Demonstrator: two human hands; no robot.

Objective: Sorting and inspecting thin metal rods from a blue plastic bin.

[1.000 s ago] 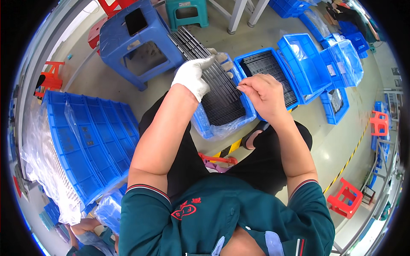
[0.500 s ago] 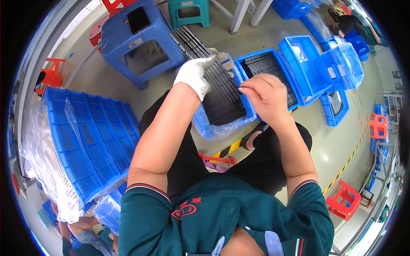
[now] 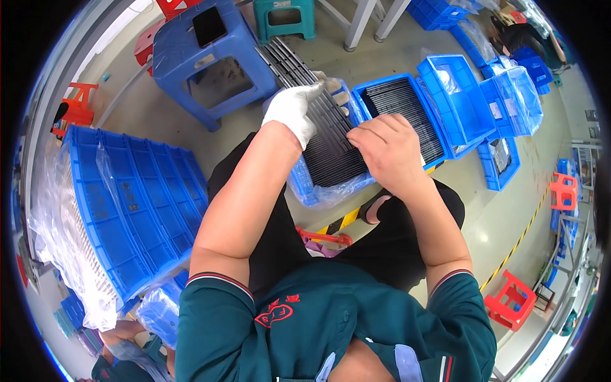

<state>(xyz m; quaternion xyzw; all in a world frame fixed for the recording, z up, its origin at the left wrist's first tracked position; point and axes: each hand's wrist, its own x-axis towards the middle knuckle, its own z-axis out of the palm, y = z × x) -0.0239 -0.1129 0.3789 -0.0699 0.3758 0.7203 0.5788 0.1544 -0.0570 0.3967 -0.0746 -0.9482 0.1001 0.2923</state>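
Observation:
My left hand [image 3: 294, 113], in a white glove, is closed around a row of long thin black strips [image 3: 287, 65]. The strips slant from the blue stool down toward my right hand, side by side. My bare right hand [image 3: 389, 153] has its thumb and fingers pinched together at the right edge of these strips; whatever is between the fingertips is too small to make out. Below both hands stands a blue bin [image 3: 304, 190] lined with clear plastic, in which more black strips [image 3: 334, 169] lie in rows. The gloved fingertips are partly hidden behind the held strips.
Right of the bin, a blue crate [image 3: 364, 89] holds dark strips, beside another blue crate [image 3: 468, 121]. A blue stool [image 3: 172, 54] bearing a phone [image 3: 209, 27] stands far left. Stacked blue crates [image 3: 133, 204] rise at my left. A red stool [image 3: 511, 300] is at right.
My right hand has moved slightly left, its fingertips now against the edge of the held strips. My left hand still grips the strips, with only a slight shift.

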